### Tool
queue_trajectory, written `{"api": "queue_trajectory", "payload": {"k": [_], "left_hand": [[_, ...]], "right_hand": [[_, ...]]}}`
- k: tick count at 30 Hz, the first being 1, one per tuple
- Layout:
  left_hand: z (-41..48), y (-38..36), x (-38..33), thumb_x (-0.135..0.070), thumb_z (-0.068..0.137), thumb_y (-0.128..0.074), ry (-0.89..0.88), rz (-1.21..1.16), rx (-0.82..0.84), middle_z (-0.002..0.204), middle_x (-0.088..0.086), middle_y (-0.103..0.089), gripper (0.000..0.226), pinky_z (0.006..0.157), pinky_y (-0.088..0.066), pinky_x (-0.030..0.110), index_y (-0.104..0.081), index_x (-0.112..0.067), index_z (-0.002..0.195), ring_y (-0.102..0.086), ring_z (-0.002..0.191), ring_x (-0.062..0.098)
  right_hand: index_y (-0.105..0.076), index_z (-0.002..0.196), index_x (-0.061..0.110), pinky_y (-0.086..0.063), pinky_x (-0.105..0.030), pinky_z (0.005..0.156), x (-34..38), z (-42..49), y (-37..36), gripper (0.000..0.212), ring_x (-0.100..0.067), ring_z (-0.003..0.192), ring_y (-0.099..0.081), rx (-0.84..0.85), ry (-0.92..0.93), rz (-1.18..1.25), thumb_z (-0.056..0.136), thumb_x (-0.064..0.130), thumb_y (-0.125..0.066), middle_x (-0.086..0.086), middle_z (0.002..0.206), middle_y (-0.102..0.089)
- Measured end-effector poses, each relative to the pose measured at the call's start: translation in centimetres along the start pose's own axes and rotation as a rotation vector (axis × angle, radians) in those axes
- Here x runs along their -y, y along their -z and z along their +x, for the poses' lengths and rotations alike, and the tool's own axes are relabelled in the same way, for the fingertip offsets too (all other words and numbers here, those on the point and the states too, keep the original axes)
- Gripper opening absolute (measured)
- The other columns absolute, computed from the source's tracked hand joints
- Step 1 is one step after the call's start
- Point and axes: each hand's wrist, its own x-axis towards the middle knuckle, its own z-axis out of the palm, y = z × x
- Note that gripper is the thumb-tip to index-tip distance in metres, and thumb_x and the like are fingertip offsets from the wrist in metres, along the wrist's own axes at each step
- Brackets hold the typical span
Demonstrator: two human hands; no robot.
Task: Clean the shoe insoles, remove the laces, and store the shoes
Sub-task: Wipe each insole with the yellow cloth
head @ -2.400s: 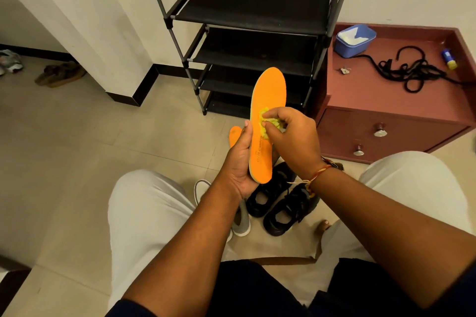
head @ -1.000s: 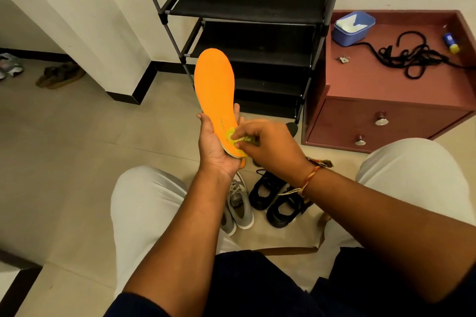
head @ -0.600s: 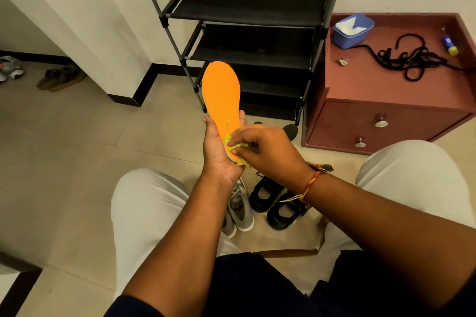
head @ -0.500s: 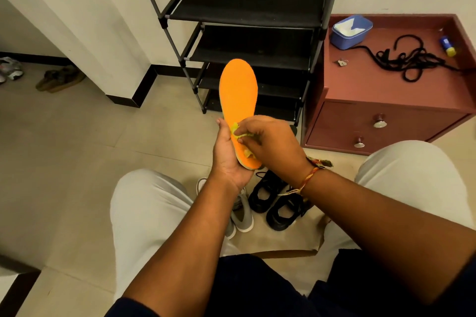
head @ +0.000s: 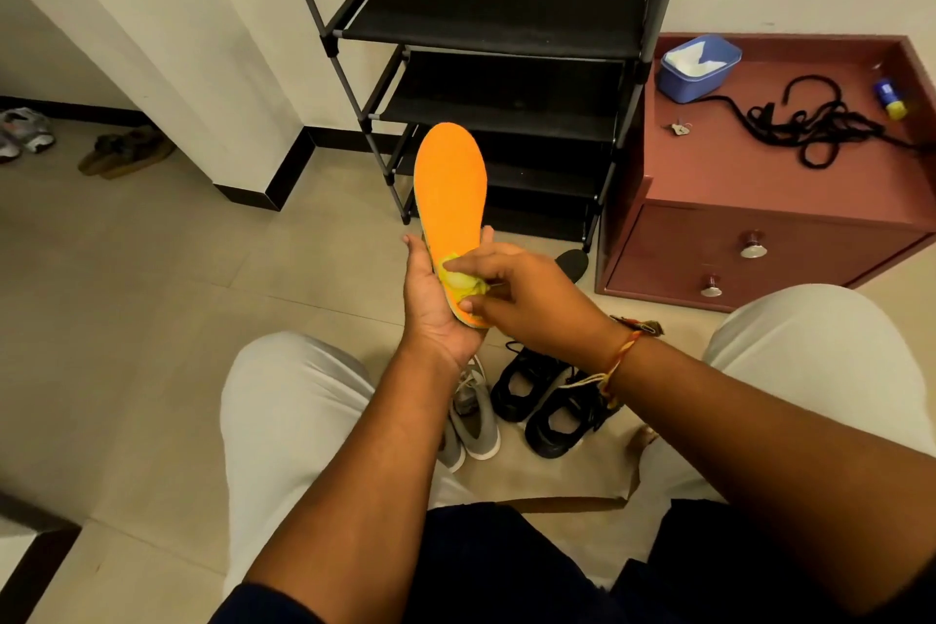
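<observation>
Left hand (head: 435,304): fingers wrapped round the heel end of the orange insole (head: 451,182), gripping it; the toe end points up and away from the fingers. Right hand (head: 532,299): fingers pinch a yellow cloth (head: 458,280), pressed on the heel area.

Doing it well, I'd say: back the insole with the palm, wipe in long strokes from heel to toe, and include the rim.

Room: shoe rack (head: 506,10) is beyond the toe end, not touching. Cabinet (head: 759,188) with black laces (head: 820,127) is well right of the right fingers. Black shoes (head: 542,395) and grey shoes (head: 473,416) are on the floor below the fingers. The left side looks freest for swinging.
</observation>
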Motion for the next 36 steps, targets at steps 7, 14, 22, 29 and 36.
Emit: {"api": "queue_trajectory", "payload": {"k": [7, 14, 22, 29, 36], "left_hand": [[-0.1, 0.1, 0.2, -0.075, 0.093, -0.031, 0.020, -0.026, 0.020, 0.132, 0.011, -0.066, 0.087, 0.102, -0.051, 0.043, -0.052, -0.007, 0.142, -0.063, 0.122, 0.030], [-1.2, -1.0, 2.4, -0.049, 0.105, -0.038, 0.077, 0.078, 0.135, 0.118, 0.011, -0.071, 0.053, 0.087, -0.056, 0.038, -0.055, -0.013, 0.140, -0.071, 0.103, 0.025], [-0.9, -0.9, 1.4, -0.049, 0.102, -0.033, 0.070, 0.016, 0.092, 0.108, 0.015, -0.073, 0.060, 0.089, -0.054, 0.041, -0.079, -0.009, 0.104, -0.072, 0.096, 0.028], [0.3, 0.5, -1.6, -0.045, 0.100, -0.040, -0.127, -0.082, -0.026, 0.131, 0.016, -0.066, 0.053, 0.111, -0.044, 0.038, -0.059, -0.011, 0.135, -0.061, 0.126, 0.026], [-0.9, -1.0, 1.5, -0.051, 0.102, -0.034, 0.077, 0.047, 0.065, 0.115, 0.016, -0.071, 0.056, 0.093, -0.052, 0.042, -0.065, -0.009, 0.124, -0.068, 0.105, 0.029]], "right_hand": [[-0.074, 0.114, 0.020, -0.043, -0.012, 0.093, 0.0, -0.5, -0.3, 0.034, -0.007, 0.107, -0.058, -0.091, 0.075, -0.017, 0.082, 0.012, -0.077, 0.005, 0.114, -0.067], [-0.073, 0.114, 0.012, -0.050, -0.049, 0.095, -3.1, 1.6, 2.7, 0.029, -0.031, 0.113, -0.058, -0.370, 0.019, -0.271, 0.085, 0.010, -0.071, -0.009, 0.121, -0.064], [-0.075, 0.111, 0.019, -0.051, -0.039, 0.096, -1.4, 0.3, 0.7, 0.029, -0.018, 0.109, -0.060, -0.252, 0.022, -0.117, 0.083, 0.012, -0.074, 0.000, 0.116, -0.066], [-0.074, 0.113, 0.020, -0.052, -0.036, 0.092, 0.3, -1.0, -2.1, 0.032, -0.013, 0.106, -0.060, -0.141, 0.119, 0.063, 0.081, 0.014, -0.078, 0.006, 0.112, -0.066], [-0.075, 0.107, 0.018, -0.051, -0.039, 0.086, -1.5, 0.0, 0.5, 0.026, -0.025, 0.103, -0.059, -0.302, 0.121, -0.203, 0.084, 0.007, -0.069, -0.002, 0.114, -0.065]]}}
